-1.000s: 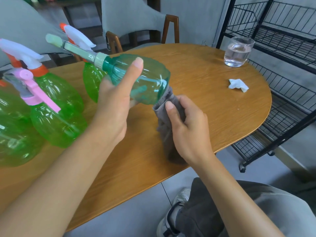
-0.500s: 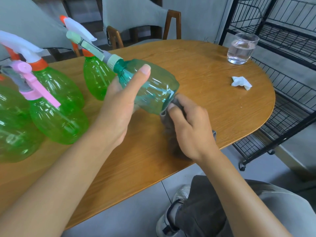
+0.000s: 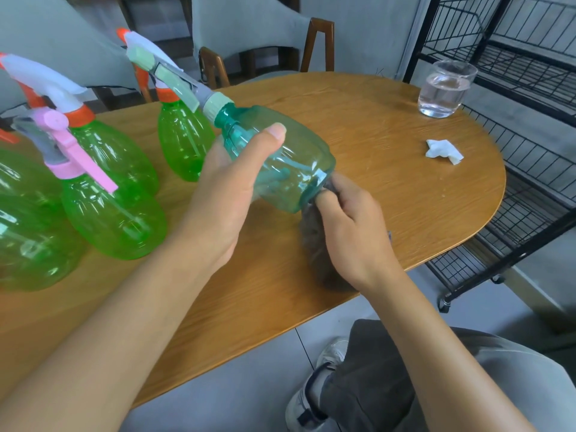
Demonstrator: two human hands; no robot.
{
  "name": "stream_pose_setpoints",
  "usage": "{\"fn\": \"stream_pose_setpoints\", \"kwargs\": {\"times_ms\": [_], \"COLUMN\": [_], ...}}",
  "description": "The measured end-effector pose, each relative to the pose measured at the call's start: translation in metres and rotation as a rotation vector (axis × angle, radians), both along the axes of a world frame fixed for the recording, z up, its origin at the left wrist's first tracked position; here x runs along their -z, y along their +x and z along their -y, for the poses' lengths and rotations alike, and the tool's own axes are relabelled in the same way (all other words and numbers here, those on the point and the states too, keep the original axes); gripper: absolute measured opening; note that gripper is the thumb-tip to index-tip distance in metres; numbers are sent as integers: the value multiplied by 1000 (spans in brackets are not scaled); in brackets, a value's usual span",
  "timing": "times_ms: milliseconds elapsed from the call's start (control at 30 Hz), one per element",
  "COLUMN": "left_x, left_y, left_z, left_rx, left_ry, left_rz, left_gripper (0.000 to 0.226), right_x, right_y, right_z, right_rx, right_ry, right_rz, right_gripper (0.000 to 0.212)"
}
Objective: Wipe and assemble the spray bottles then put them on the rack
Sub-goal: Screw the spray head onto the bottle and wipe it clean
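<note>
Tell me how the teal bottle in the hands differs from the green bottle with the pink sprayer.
The teal bottle is held tilted above the table by the left hand; the green bottle with the pink sprayer stands upright on the table. The teal bottle's sprayer is pale green; the other's is pink. The right hand holds a grey cloth against the teal bottle's base; nothing touches the green one. Both are clear plastic.

We are looking at a home dining area: an oval wooden table point(image 3: 389, 194), grey upholstered chairs point(image 3: 249, 35) with wooden frames, a glass of water point(image 3: 444, 88) (near the table's far edge) and a black wire rack point(image 3: 514, 73) on castors against a plain wall.
</note>
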State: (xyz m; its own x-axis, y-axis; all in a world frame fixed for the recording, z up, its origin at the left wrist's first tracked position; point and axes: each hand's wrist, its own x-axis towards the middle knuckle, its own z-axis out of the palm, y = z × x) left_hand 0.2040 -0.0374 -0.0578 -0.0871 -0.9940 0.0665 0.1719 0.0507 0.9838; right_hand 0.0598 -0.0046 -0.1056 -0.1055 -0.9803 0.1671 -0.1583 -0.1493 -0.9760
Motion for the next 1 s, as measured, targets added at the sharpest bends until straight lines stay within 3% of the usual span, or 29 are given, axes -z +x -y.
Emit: {"fn": "stream_pose_setpoints", "kwargs": {"times_ms": [133,233,333,533,667,767,1000], "left_x": [0,0,0,7,16,23,32], "left_y": [0,1,6,22,34,37,44], "left_z": [1,2,2,0,-6,-11,-22], "left_rx": [-90,-129,-144,-75,7,19,20], "left_ry": [-34,-23,27,48,22,-21,-137], "left_rz": [37,39,56,77,172,240,390], "left_gripper": [62,78,86,53,43,43,46], "right_x": [-2,-7,-14,-19,-27,-29,-20], "right_y": [6,8,9,5,0,-1,0], "right_z": [-5,-9,-14,-16,-14,-14,-8], "right_rx": [-126,-219,-237,-79,36,-5,16], "right_ry": [8,40,33,19,-50,-4,56], "right_rz": [-115,127,332,404,254,270,324], "right_gripper": [24,31,19,47,33,19,22]}}
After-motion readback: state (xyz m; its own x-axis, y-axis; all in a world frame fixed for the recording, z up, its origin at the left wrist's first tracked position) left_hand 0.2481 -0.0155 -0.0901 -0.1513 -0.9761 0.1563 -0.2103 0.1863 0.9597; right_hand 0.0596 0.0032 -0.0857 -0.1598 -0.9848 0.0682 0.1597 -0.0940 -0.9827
